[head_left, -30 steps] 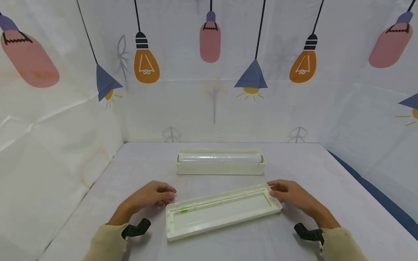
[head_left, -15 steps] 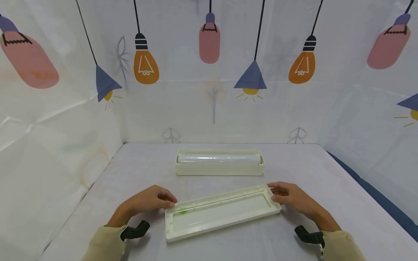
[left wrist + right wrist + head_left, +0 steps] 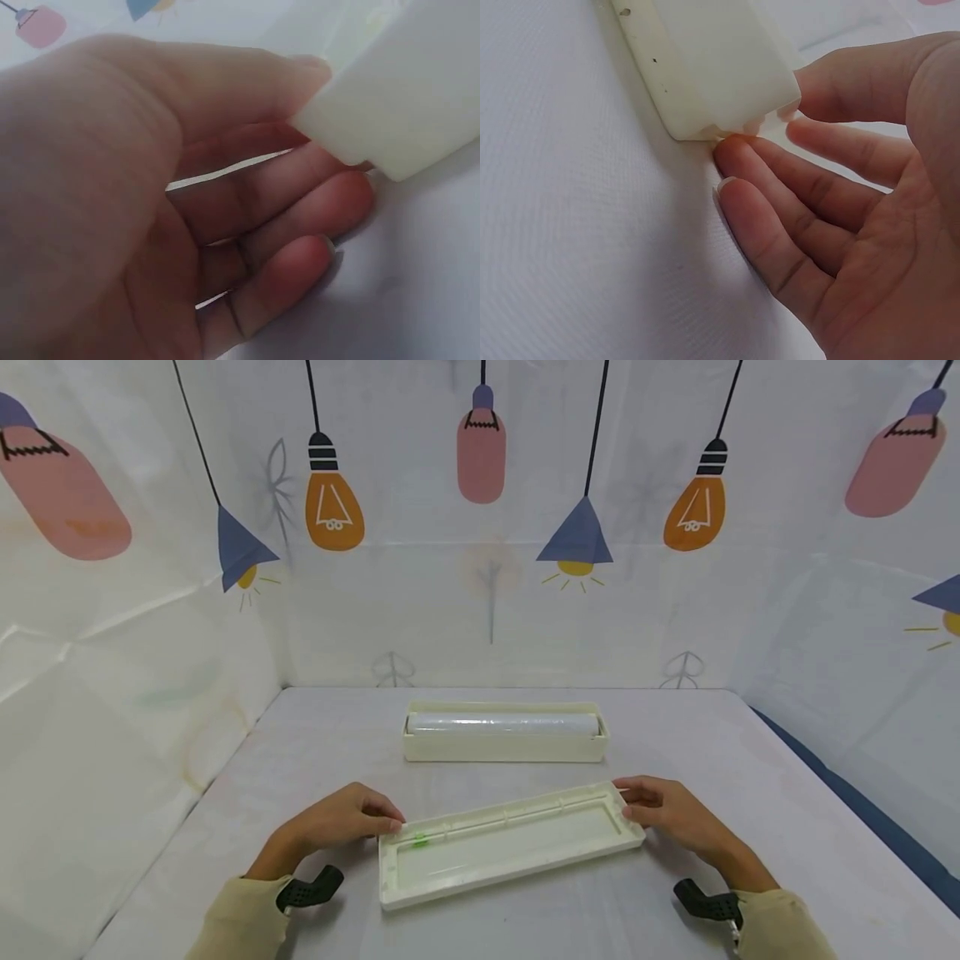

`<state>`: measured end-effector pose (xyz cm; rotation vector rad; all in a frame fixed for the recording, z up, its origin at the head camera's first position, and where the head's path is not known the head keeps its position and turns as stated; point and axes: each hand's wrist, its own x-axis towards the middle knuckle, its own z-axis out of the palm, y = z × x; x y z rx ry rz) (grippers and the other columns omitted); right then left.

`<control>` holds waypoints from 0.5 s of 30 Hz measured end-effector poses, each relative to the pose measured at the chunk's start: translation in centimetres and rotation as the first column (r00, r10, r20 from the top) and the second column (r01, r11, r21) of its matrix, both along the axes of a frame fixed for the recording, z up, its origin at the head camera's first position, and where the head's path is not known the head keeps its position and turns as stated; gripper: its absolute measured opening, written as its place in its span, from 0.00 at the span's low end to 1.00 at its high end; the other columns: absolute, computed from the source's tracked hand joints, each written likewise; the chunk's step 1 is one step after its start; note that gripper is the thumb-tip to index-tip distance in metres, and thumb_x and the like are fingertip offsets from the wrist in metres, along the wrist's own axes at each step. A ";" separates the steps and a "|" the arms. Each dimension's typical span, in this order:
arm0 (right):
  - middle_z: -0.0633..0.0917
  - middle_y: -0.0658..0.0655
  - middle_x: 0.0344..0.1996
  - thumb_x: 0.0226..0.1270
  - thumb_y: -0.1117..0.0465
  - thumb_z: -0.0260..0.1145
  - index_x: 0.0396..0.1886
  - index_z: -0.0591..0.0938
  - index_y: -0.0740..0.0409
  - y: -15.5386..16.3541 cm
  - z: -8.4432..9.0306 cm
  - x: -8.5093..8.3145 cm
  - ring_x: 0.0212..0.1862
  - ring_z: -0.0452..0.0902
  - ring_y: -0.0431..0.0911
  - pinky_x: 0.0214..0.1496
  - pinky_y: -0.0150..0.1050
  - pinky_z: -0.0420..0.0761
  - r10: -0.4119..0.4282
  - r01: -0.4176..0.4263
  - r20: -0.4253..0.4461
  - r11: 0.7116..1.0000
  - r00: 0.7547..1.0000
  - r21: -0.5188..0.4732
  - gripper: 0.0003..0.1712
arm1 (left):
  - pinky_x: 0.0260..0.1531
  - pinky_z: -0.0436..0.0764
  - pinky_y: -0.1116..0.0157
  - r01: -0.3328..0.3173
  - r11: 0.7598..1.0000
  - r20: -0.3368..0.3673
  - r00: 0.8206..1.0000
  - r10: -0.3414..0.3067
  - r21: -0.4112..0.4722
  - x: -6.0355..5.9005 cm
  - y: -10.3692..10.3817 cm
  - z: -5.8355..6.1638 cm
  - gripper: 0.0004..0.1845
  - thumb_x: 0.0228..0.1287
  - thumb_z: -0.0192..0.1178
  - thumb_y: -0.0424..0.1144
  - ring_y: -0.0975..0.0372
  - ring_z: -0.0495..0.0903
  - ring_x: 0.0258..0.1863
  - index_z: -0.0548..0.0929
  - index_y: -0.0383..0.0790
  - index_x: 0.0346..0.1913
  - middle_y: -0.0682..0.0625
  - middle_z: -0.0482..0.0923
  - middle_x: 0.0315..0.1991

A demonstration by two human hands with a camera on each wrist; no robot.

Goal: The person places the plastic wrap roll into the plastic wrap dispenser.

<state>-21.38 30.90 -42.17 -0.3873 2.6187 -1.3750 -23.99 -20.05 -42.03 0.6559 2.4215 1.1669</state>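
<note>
Both ends of the lid [image 3: 510,852], low in frame, are pinched: left hand [image 3: 341,818], right hand [image 3: 671,814]. Next we judge an even lift toward the box [image 3: 505,742].

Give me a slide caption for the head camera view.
Both hands, left hand and right hand, grip the ends of a cream lid on the table; behind it, a tray holding cling film roll.

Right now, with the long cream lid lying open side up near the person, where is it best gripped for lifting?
Probably at its two short ends, one hand from each side. The lid is long, shallow and lies flat, and the left hand and right hand already pinch those ends, thumb above and fingers below.
</note>
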 end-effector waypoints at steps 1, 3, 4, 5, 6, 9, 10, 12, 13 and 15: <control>0.82 0.62 0.55 0.70 0.56 0.67 0.68 0.72 0.69 0.0 0.0 0.0 0.56 0.78 0.52 0.53 0.43 0.78 -0.005 0.005 -0.001 1.000 1.000 -0.007 0.32 | 0.27 0.72 0.68 -0.007 1.000 -0.001 1.000 0.007 0.006 -0.1 0.0 -0.1 0.10 0.67 0.66 0.47 0.62 0.73 0.30 0.91 0.47 0.42 0.54 0.81 0.30; 0.82 0.62 0.55 0.70 0.57 0.68 0.68 0.73 0.69 -0.1 -0.1 0.0 0.55 0.78 0.52 0.52 0.42 0.78 -0.021 0.021 -0.002 1.000 1.000 -0.020 0.32 | 0.26 0.73 0.68 -0.021 1.000 -0.008 1.000 0.021 0.020 -0.2 0.0 -0.2 0.10 0.68 0.65 0.47 0.62 0.73 0.29 0.91 0.46 0.42 0.54 0.80 0.29; 0.82 0.62 0.55 0.70 0.57 0.68 0.68 0.73 0.68 -0.1 -0.1 -0.1 0.55 0.78 0.52 0.51 0.42 0.78 -0.031 0.031 -0.002 0.999 1.000 -0.026 0.32 | 0.27 0.73 0.68 -0.029 0.999 -0.015 0.999 0.030 0.026 -0.3 0.1 -0.3 0.11 0.68 0.65 0.47 0.62 0.74 0.29 0.90 0.46 0.43 0.54 0.81 0.29; 0.82 0.63 0.56 0.70 0.57 0.68 0.68 0.72 0.69 -0.1 -0.2 -0.1 0.55 0.78 0.52 0.50 0.41 0.78 -0.041 0.041 0.000 0.999 0.999 -0.036 0.32 | 0.28 0.74 0.68 -0.038 0.999 -0.022 0.999 0.038 0.031 -0.3 0.1 -0.4 0.11 0.69 0.65 0.47 0.61 0.75 0.30 0.90 0.45 0.44 0.54 0.82 0.31; 0.82 0.63 0.56 0.70 0.57 0.68 0.68 0.72 0.69 -0.2 -0.2 -0.1 0.54 0.78 0.52 0.50 0.41 0.79 -0.051 0.051 0.002 0.998 0.999 -0.043 0.32 | 0.29 0.75 0.67 -0.045 0.998 -0.031 0.998 0.047 0.035 -0.4 0.1 -0.4 0.12 0.69 0.64 0.47 0.61 0.75 0.32 0.90 0.45 0.45 0.54 0.83 0.33; 0.81 0.64 0.57 0.70 0.56 0.68 0.68 0.72 0.69 -0.3 -0.3 0.0 0.54 0.78 0.52 0.49 0.40 0.80 -0.083 0.083 0.002 0.995 0.997 -0.061 0.33 | 0.32 0.77 0.65 -0.071 0.997 -0.059 0.996 0.073 0.043 -0.5 0.2 -0.6 0.13 0.70 0.63 0.48 0.59 0.76 0.35 0.90 0.44 0.47 0.53 0.84 0.38; 0.81 0.64 0.57 0.70 0.56 0.68 0.67 0.73 0.68 -0.3 -0.3 0.0 0.55 0.79 0.52 0.49 0.40 0.80 -0.093 0.093 0.002 0.993 0.996 -0.066 0.32 | 0.33 0.77 0.65 -0.079 0.996 -0.066 0.994 0.082 0.048 -0.5 0.3 -0.6 0.14 0.71 0.62 0.48 0.58 0.77 0.36 0.89 0.43 0.48 0.53 0.85 0.40; 0.81 0.64 0.58 0.70 0.55 0.68 0.67 0.73 0.67 -0.3 -0.4 0.0 0.56 0.78 0.53 0.50 0.40 0.80 -0.109 0.108 -0.004 0.991 0.994 -0.076 0.32 | 0.33 0.79 0.64 -0.096 0.993 -0.070 0.992 0.101 0.065 -0.6 0.4 -0.7 0.15 0.72 0.62 0.48 0.58 0.78 0.36 0.89 0.42 0.49 0.52 0.85 0.41; 0.80 0.64 0.58 0.70 0.54 0.68 0.67 0.73 0.67 -0.4 -0.3 0.0 0.56 0.78 0.53 0.50 0.40 0.80 -0.116 0.115 -0.007 0.990 0.993 -0.082 0.32 | 0.34 0.80 0.64 -0.104 0.992 -0.070 0.992 0.109 0.077 -0.6 0.5 -0.7 0.15 0.72 0.61 0.48 0.58 0.78 0.37 0.88 0.42 0.50 0.51 0.85 0.42; 0.79 0.64 0.60 0.70 0.53 0.68 0.67 0.73 0.65 -0.5 -0.3 -0.1 0.58 0.78 0.54 0.50 0.39 0.81 -0.133 0.131 -0.004 0.986 0.991 -0.101 0.32 | 0.34 0.81 0.62 -0.120 0.987 -0.068 0.990 0.127 0.104 -0.6 0.6 -0.6 0.17 0.72 0.61 0.49 0.57 0.80 0.37 0.87 0.40 0.51 0.50 0.85 0.44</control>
